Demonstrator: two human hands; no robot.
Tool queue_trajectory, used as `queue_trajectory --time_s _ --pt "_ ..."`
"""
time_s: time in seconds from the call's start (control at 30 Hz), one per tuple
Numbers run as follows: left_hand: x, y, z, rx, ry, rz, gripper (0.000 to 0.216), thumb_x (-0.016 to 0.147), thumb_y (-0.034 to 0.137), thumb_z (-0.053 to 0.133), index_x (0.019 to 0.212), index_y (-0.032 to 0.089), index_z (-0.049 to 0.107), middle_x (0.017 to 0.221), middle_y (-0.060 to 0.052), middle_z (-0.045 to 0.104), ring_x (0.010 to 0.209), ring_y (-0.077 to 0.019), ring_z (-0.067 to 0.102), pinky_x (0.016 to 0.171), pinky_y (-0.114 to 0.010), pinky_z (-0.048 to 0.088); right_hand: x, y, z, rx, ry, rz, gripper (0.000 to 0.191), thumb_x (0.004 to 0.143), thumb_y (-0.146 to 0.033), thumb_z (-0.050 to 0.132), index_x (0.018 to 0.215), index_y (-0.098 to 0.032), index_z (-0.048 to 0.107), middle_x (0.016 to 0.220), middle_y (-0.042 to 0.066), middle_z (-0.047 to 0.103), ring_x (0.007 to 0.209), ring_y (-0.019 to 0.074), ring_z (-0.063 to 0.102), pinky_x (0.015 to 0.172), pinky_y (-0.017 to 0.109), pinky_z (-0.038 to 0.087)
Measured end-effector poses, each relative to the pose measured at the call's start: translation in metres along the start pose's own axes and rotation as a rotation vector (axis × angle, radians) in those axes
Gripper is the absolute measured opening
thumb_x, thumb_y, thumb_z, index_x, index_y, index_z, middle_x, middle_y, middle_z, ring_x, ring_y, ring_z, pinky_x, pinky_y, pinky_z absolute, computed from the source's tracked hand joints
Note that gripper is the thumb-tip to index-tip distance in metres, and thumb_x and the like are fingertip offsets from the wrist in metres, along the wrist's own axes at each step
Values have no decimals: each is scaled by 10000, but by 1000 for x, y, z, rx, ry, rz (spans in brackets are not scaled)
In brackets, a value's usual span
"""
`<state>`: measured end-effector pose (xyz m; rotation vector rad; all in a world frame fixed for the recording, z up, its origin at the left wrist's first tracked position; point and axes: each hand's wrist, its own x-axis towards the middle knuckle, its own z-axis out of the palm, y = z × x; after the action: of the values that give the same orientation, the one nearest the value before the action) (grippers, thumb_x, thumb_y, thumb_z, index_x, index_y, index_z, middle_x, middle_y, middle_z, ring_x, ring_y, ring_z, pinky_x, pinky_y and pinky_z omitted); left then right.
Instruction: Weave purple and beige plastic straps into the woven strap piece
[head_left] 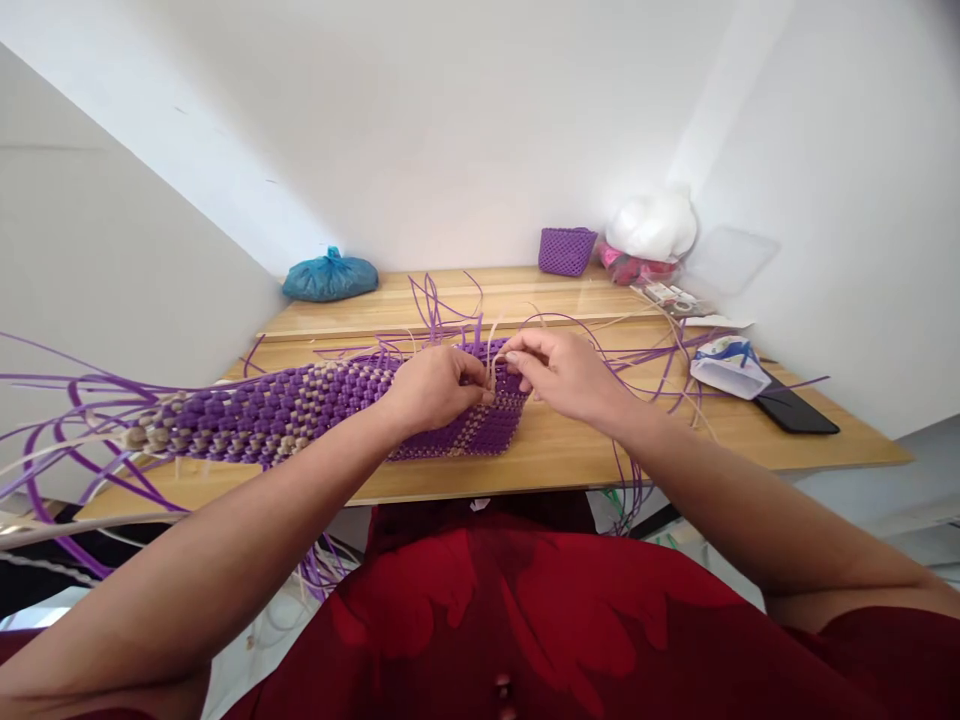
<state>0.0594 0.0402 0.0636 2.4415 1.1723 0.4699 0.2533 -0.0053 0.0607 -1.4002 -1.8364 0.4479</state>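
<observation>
A long purple and cream woven piece (300,410) lies across the wooden table (600,445), with loose purple strips (60,400) fanning out at its left end and more strips (435,300) sticking up at its right end. My left hand (431,388) is closed on the top right edge of the weave, fingers pinched around a strip. My right hand (562,372) is closed beside it, pinching a pale strip (491,362) that stands between the two hands. The hands nearly touch.
At the back of the table sit a blue plastic bag (330,277), a small purple woven basket (566,250) and a white bag with pink things (649,235). A white pouch (727,365) and a black phone (795,412) lie at the right. Walls close in on the left and back.
</observation>
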Motion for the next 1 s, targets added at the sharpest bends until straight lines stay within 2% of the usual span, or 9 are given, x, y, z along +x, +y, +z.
queue_trajectory --time_s 0.1,0.17,0.27,0.37,0.47,0.53,0.63,0.77,1.0 --pt "-1 -1 0 -16 1 8 153 753 351 683 807 262 794 732 20 730 721 -174 638 720 -270 463 -14 7 14 -266 250 -267 214 959 -195 539 984 -168 749 996 87 704 939 185 655 866 317 518" --pt "-2 -1 -1 -17 13 9 158 752 357 683 803 258 796 733 15 734 725 -177 642 727 -273 471 -23 12 23 -383 332 -322 270 973 -181 508 1109 -149 740 1056 118 691 987 209 640 904 341 517" --pt "-3 -3 0 -6 20 6 161 755 370 685 787 254 792 734 12 738 731 -182 649 741 -278 477 -33 16 35 -503 317 -325 362 980 -152 465 1265 -111 683 1043 142 695 975 236 643 908 370 529" --pt "-4 -3 0 -3 23 17 152 758 366 687 786 257 789 769 17 750 761 -186 662 756 -278 478 -41 14 38 -490 301 -269 397 969 -129 444 1289 -113 679 982 137 717 942 245 664 901 393 539" --pt "-6 1 -1 25 32 20 143 773 345 672 808 275 791 806 27 759 789 -187 672 750 -276 468 -46 9 41 -182 255 -137 396 963 -161 463 1289 -167 687 931 92 744 860 203 705 836 355 574" --pt "-8 5 -1 90 38 11 149 793 334 649 819 281 785 818 24 760 790 -191 675 718 -278 453 -46 6 47 140 161 33 401 975 -220 464 1323 -212 664 823 40 736 680 145 704 670 281 586" --pt "-12 11 -2 201 50 2 176 826 302 596 843 276 769 843 7 761 794 -204 680 669 -280 425 -45 5 61 500 34 289 446 993 -300 442 1414 -251 581 676 -16 666 495 99 642 472 203 518" --pt "-14 12 -1 237 67 -9 195 832 286 573 867 281 765 884 -1 766 814 -212 682 652 -279 415 -44 2 75 698 0 346 542 964 -240 465 1505 -278 461 695 -36 636 520 82 636 491 182 517" --pt "-11 12 -2 195 65 -104 306 823 512 602 780 266 778 714 -17 726 669 -197 636 590 -284 388 -41 -9 76 1006 -51 439 610 972 -199 428 1557 -349 339 780 -28 667 558 87 668 528 194 518"
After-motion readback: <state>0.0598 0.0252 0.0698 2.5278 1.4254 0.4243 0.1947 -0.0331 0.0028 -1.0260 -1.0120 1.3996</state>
